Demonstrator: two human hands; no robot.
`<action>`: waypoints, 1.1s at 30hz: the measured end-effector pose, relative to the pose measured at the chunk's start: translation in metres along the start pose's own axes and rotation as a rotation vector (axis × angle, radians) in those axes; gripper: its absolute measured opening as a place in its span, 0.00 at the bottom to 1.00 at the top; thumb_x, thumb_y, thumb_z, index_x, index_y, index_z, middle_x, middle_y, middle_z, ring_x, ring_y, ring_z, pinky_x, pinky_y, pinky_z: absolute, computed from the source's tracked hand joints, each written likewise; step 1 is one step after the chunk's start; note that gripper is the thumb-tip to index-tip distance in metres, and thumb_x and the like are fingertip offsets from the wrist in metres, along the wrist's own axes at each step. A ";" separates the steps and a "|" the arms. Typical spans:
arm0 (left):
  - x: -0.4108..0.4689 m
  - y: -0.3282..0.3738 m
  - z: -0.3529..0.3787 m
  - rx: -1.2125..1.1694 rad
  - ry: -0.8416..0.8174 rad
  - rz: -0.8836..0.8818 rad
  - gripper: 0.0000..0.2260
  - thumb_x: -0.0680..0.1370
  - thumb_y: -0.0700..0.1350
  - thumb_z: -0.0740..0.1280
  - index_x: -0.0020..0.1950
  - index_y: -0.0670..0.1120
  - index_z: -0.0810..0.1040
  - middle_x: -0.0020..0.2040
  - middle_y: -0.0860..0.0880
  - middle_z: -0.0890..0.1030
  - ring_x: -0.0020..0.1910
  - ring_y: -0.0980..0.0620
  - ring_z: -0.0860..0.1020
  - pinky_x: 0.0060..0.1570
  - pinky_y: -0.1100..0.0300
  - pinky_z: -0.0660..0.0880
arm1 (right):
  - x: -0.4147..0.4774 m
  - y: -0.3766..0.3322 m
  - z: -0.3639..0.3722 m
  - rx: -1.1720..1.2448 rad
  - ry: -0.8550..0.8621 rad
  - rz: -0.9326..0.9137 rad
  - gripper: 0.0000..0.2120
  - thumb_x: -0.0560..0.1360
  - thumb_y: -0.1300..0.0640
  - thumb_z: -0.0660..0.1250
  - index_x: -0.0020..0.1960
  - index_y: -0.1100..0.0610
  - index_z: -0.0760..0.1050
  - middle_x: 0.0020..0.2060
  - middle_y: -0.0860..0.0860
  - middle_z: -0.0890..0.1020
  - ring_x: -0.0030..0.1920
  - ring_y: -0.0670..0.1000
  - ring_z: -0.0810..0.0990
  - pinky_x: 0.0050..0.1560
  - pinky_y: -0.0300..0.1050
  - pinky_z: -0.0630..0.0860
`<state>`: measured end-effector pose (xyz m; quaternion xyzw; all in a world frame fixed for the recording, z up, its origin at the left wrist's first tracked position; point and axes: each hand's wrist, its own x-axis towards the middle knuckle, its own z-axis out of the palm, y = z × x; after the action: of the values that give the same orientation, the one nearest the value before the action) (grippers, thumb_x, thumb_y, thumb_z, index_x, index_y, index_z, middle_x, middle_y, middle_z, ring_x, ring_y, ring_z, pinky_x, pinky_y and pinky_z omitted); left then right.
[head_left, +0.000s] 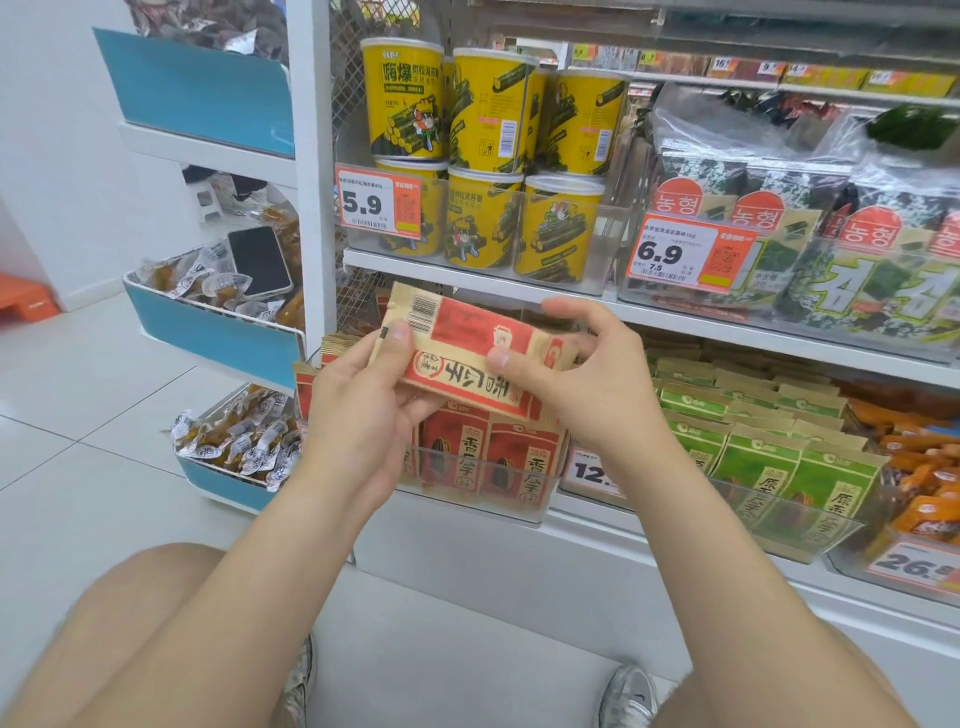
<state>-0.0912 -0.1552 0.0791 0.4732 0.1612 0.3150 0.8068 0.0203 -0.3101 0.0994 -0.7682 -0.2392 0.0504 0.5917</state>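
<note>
A red and tan snack packet (457, 343) with a barcode lies sideways between my two hands, held in front of the lower shelf. My left hand (358, 415) grips its left end, thumb on top near the barcode. My right hand (582, 374) pinches its right part, thumb on the front and fingers curled behind. Below the packet, a clear bin (483, 493) holds more red packets (488, 452) of the same kind standing upright.
Green packets (769, 457) fill the bin to the right. Yellow tubs (483, 150) and seaweed packs (841, 249) sit on the shelf above. A side rack of blue-fronted bins (208, 338) at the left holds small wrapped snacks and a phone (258, 260). White tiled floor (78, 415) lies below.
</note>
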 end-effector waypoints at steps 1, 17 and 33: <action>0.000 0.000 0.001 -0.060 0.008 -0.010 0.11 0.88 0.45 0.63 0.60 0.41 0.82 0.55 0.41 0.88 0.55 0.45 0.88 0.51 0.52 0.86 | 0.000 -0.001 -0.001 0.092 -0.047 0.060 0.27 0.69 0.44 0.85 0.63 0.46 0.80 0.51 0.47 0.89 0.51 0.48 0.89 0.54 0.55 0.86; -0.013 0.000 0.006 0.707 -0.254 0.125 0.25 0.87 0.61 0.55 0.56 0.44 0.84 0.48 0.44 0.88 0.50 0.44 0.86 0.52 0.49 0.82 | -0.011 -0.010 -0.001 0.190 -0.121 -0.049 0.07 0.78 0.59 0.78 0.56 0.55 0.85 0.43 0.52 0.90 0.45 0.53 0.90 0.46 0.47 0.86; -0.013 -0.006 0.006 0.718 -0.083 0.264 0.22 0.89 0.57 0.56 0.53 0.46 0.83 0.43 0.49 0.88 0.43 0.49 0.87 0.51 0.40 0.84 | -0.009 -0.005 0.018 0.391 -0.123 0.037 0.24 0.86 0.46 0.64 0.52 0.67 0.85 0.45 0.59 0.89 0.45 0.56 0.88 0.50 0.50 0.84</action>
<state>-0.0960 -0.1698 0.0764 0.7547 0.1664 0.3202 0.5480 0.0042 -0.2973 0.0974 -0.6382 -0.2465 0.1536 0.7130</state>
